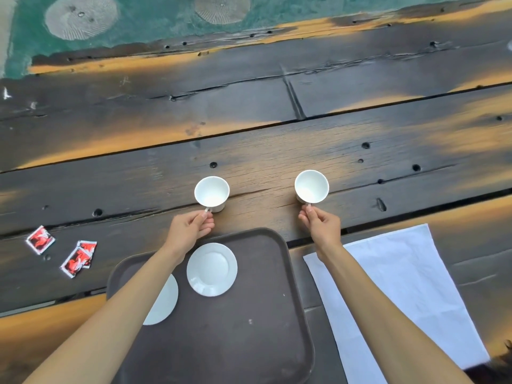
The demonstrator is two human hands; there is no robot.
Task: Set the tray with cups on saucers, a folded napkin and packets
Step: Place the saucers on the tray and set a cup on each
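Head view: two saucers placed on tray [277,314]: right saucer [212,269] fully visible, left saucer [166,303] partly hidden by forearm. Both cups off tray, on worktop [249,139] beyond far rim. Left hand [189,227] grip pinched on left cup [212,192] handle; right hand [321,224] grip pinched on right cup [311,187] handle. Remaining, by estimate: cups onto saucers, napkin [401,289] folded, packets [63,250] loaded. Materials: glossy white ceramic, matte brown rounded-corner tray, flat white cloth, cracked weathered planks.
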